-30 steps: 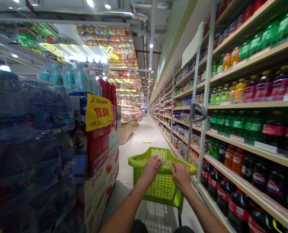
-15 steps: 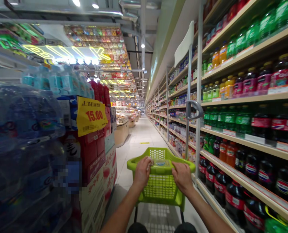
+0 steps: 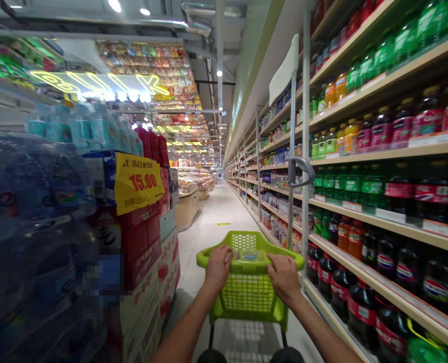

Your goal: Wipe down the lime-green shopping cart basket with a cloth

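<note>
A lime-green shopping cart (image 3: 251, 300) stands right in front of me, its basket pierced with mesh holes. My left hand (image 3: 218, 263) is closed over the left part of the cart's handle, with something pale, too small to name, by its fingers. On the right part of the same handle, my right hand (image 3: 283, 275) is closed with the fingers curled over the top. Between the two hands a clear panel with a blue-and-white label (image 3: 249, 256) sits on the handle.
Shelves of soda bottles (image 3: 393, 272) line the right side, with a metal pole (image 3: 292, 131) bearing a white sign and grey hook. Wrapped water bottles (image 3: 38, 201), stacked cartons (image 3: 142, 237) and a yellow price sign (image 3: 138, 182) crowd the left. A tiled aisle (image 3: 219, 201) runs ahead past wooden bins (image 3: 188, 209).
The shelves, cartons and price sign have shifted slightly left in view. Both hands stay on the cart's handle.
</note>
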A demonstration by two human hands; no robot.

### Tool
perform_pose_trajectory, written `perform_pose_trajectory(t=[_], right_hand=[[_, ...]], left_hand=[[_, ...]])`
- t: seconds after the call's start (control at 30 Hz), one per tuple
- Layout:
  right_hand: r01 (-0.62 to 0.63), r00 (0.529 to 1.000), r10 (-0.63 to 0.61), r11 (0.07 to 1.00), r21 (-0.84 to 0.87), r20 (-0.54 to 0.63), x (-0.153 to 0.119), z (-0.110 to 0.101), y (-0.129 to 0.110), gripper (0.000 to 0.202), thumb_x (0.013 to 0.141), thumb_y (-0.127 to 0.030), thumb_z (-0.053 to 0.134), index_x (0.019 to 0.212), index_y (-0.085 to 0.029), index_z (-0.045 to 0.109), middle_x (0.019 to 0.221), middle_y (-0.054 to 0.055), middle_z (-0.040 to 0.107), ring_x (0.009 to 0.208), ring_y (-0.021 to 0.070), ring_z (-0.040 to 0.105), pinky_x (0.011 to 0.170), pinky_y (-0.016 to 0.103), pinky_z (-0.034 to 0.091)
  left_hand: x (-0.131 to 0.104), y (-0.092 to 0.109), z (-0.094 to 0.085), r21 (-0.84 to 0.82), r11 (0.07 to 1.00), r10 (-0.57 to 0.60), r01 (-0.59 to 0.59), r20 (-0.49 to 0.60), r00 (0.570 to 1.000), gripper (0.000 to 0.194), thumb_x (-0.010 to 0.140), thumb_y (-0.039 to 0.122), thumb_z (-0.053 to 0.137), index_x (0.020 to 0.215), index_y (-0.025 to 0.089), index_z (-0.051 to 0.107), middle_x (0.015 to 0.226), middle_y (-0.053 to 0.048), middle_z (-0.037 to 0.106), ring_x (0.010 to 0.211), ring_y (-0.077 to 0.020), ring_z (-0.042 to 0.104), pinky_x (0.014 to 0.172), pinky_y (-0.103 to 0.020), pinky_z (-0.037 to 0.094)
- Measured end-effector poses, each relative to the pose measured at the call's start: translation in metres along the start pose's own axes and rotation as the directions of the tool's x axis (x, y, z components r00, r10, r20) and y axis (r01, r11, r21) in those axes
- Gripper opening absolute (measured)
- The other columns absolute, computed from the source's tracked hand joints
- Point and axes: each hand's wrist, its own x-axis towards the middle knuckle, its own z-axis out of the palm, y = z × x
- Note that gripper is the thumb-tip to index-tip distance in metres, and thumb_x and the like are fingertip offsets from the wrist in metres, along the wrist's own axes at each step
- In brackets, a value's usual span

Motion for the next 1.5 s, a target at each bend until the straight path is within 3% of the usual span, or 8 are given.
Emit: perform_pose_trajectory(t=[0.2, 0.5, 0.67, 0.73, 0.97, 1.07, 1.23, 1.5], right_hand=[[0.032, 0.999, -0.032, 0.999, 0.018, 0.003, -0.001, 0.002, -0.005, 0.028, 0.081, -0.026, 0.041, 0.103, -0.017, 0.056, 0.098, 0.007, 0.064, 0.094, 0.0204, 0.053, 0.09, 0.039, 0.029], [0.034, 0.999, -0.034, 0.999, 0.011, 0.004, -0.001, 0.004, 0.002, 0.027, 0.082, -0.026, 0.04, 0.103, -0.018, 0.055, 0.098, 0.006, 0.063, 0.094, 0.02, 0.053, 0.09, 0.039, 0.029], [0.052, 0.999, -0.052, 0.999, -0.01, -0.01, -0.001, 0.004, 0.002, 0.028, 0.081, -0.026, 0.041, 0.103, -0.018, 0.056, 0.097, 0.006, 0.064, 0.094, 0.0197, 0.054, 0.089, 0.038, 0.03], [0.04, 0.999, -0.041, 0.999, -0.022, -0.029, -0.001, 0.005, -0.001, 0.027, 0.081, -0.026, 0.041, 0.102, -0.018, 0.057, 0.096, 0.006, 0.064, 0.093, 0.0197, 0.054, 0.089, 0.038, 0.03], [0.088, 0.996, -0.09, 0.995, -0.042, -0.028, -0.002, 0.006, 0.004, 0.029, 0.081, -0.021, 0.039, 0.105, -0.017, 0.056, 0.097, 0.007, 0.063, 0.094, 0.0194, 0.054, 0.089, 0.038, 0.031], [0.086, 0.996, -0.087, 0.995, -0.043, -0.033, -0.004, 0.005, 0.008, 0.029, 0.082, -0.02, 0.038, 0.105, -0.017, 0.056, 0.098, 0.007, 0.063, 0.095, 0.0195, 0.053, 0.09, 0.038, 0.03], [0.053, 0.996, -0.055, 0.998, -0.035, -0.071, -0.006, 0.009, 0.002, 0.03, 0.081, -0.019, 0.038, 0.105, -0.017, 0.056, 0.1, 0.006, 0.063, 0.097, 0.0195, 0.052, 0.094, 0.04, 0.028], [0.085, 0.994, -0.09, 0.994, -0.071, -0.06, -0.008, 0.01, 0.005, 0.031, 0.081, -0.018, 0.037, 0.108, -0.017, 0.054, 0.104, 0.006, 0.062, 0.101, 0.0196, 0.051, 0.095, 0.04, 0.028]], left_hand=[[0.008, -0.038, -0.025, 0.022, 0.979, -0.201, 0.205, -0.101, 0.974, 0.02, 0.079, 0.018, 0.04, 0.083, 0.017, 0.06, 0.087, -0.006, 0.063, 0.085, -0.0193, 0.058, 0.082, -0.04, 0.045], [-0.012, 0.009, 0.028, -0.126, 0.973, 0.189, -0.192, -0.041, 0.981, 0.034, 0.078, 0.011, 0.039, 0.106, 0.02, 0.056, 0.123, -0.008, 0.052, 0.117, -0.0194, 0.044, 0.099, -0.042, 0.036], [-0.004, -0.022, 0.005, -0.061, 0.997, -0.053, 0.045, -0.129, 0.99, 0.028, 0.077, 0.013, 0.041, 0.1, 0.02, 0.057, 0.109, -0.007, 0.059, 0.108, -0.0205, 0.051, 0.095, -0.044, 0.04], [-0.003, -0.012, 0.01, -0.072, 0.996, -0.06, 0.051, -0.125, 0.99, 0.029, 0.077, 0.011, 0.041, 0.1, 0.019, 0.057, 0.111, -0.008, 0.058, 0.109, -0.02, 0.051, 0.095, -0.043, 0.04], [-0.006, 0.061, 0.045, -0.097, 0.947, 0.312, -0.307, 0.037, 0.949, 0.03, 0.078, 0.009, 0.041, 0.101, 0.02, 0.056, 0.118, -0.009, 0.054, 0.111, -0.0195, 0.048, 0.093, -0.041, 0.042], [-0.005, 0.032, 0.026, -0.078, 0.963, 0.262, -0.258, 0.034, 0.965, 0.033, 0.075, 0.008, 0.042, 0.101, 0.02, 0.057, 0.12, -0.009, 0.054, 0.111, -0.0206, 0.049, 0.095, -0.042, 0.04], [-0.002, -0.013, 0.009, -0.109, 0.992, -0.072, 0.056, -0.145, 0.987, 0.032, 0.074, 0.008, 0.041, 0.099, 0.02, 0.057, 0.111, -0.007, 0.058, 0.109, -0.0206, 0.051, 0.096, -0.044, 0.04], [-0.003, 0.065, 0.047, -0.196, 0.947, 0.267, -0.253, 0.046, 0.963, 0.027, 0.078, 0.012, 0.044, 0.1, 0.019, 0.058, 0.116, -0.009, 0.055, 0.112, -0.0201, 0.048, 0.095, -0.04, 0.04]])
